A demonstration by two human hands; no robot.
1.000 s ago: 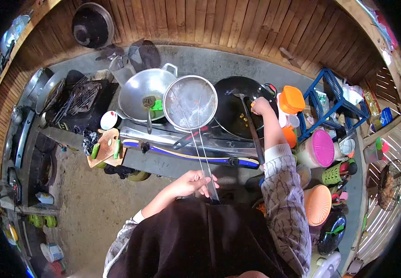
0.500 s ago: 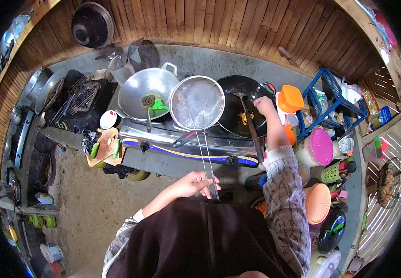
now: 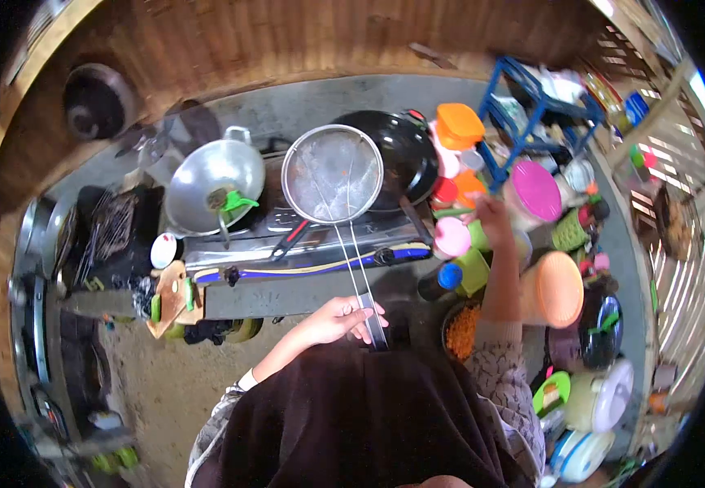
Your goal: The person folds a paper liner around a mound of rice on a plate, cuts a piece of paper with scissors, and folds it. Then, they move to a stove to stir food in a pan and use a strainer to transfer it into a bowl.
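My left hand [image 3: 346, 320] is closed on the handle of a large round mesh strainer [image 3: 333, 174], which is held up over the stove between two pans. My right hand [image 3: 492, 215] is raised over the containers right of the stove; it is blurred, and its fingers are hard to make out. Behind the strainer sits a black wok [image 3: 409, 154], with a dark wooden handle [image 3: 415, 220] at its front edge. The silver wok [image 3: 214, 183] to the left holds a ladle and a green utensil [image 3: 240, 201].
Right of the stove [image 3: 312, 256] stand an orange container [image 3: 460, 126], a pink-lidded tub [image 3: 536, 190], a blue rack [image 3: 523, 106] and a blue-capped bottle [image 3: 450, 276]. A bowl of orange food [image 3: 461, 332] is nearer me. At left lies a cutting board [image 3: 175, 299] with green vegetables.
The view has turned rightward, so the stove appears further left. My right hand has left the black wok's wooden-handled utensil and moved right and nearer, over the containers. My left hand still holds the strainer.
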